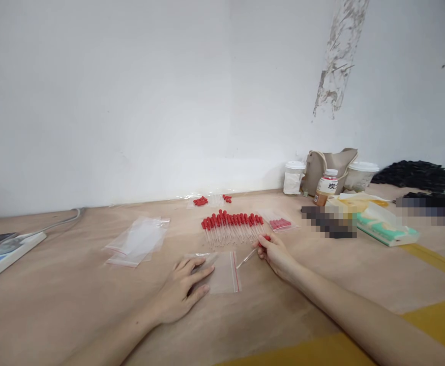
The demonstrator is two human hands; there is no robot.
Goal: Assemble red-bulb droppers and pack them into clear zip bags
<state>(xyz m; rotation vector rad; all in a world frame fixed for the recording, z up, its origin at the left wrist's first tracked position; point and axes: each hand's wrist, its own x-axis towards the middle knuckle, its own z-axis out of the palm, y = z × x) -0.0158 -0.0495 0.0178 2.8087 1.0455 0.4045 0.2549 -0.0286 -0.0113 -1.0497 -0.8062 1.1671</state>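
My left hand (184, 287) lies with its fingers spread on a clear zip-lock bag (222, 274), which is flat on the table with its red-lined opening to the right. My right hand (275, 252) pinches a dropper (247, 258) by its red rubber bulb. The dropper's thin glass tube slants down to the left, its tip at the bag's red seal line; I cannot tell whether it is inside. Behind the bag, a row of droppers (232, 227) with red bulbs lies side by side, tubes pointing toward me.
Several zip-lock bags (140, 241) lie at left, beyond a power strip (12, 256). Red bulbs (201, 202) lie near the wall. A bag of pinkish-red pieces (280, 223) is right of the row. Further right are a tissue pack (388, 229), a bottle (326, 188), cups (294, 178) and a handbag (334, 162).
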